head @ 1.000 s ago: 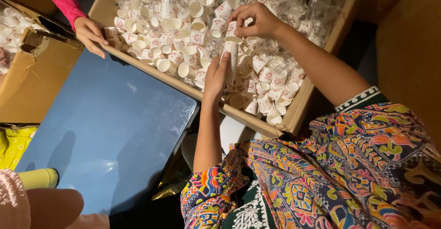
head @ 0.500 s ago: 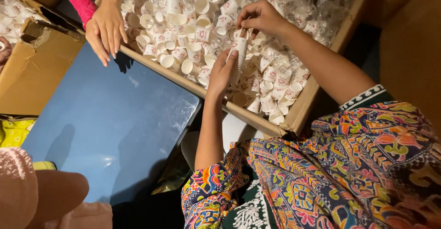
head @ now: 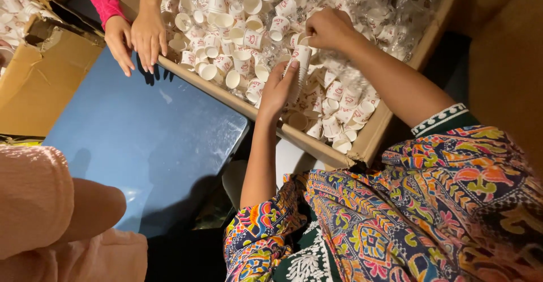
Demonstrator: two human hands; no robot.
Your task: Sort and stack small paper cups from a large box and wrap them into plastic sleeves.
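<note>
Cardboard makes the big box (head: pixel 373 141), and its near edge runs slanted just under my wrists. At far left another person's two hands (head: pixel 138 36) rest on that same edge, above the blue surface (head: pixel 141 141) with open room. My left hand (head: pixel 277 90) wraps around the lower part of a stack of small paper cups (head: pixel 301 70), holding it upright over the loose cups (head: pixel 237 39). My right hand (head: pixel 328 29) pinches the top of the stack.
</note>
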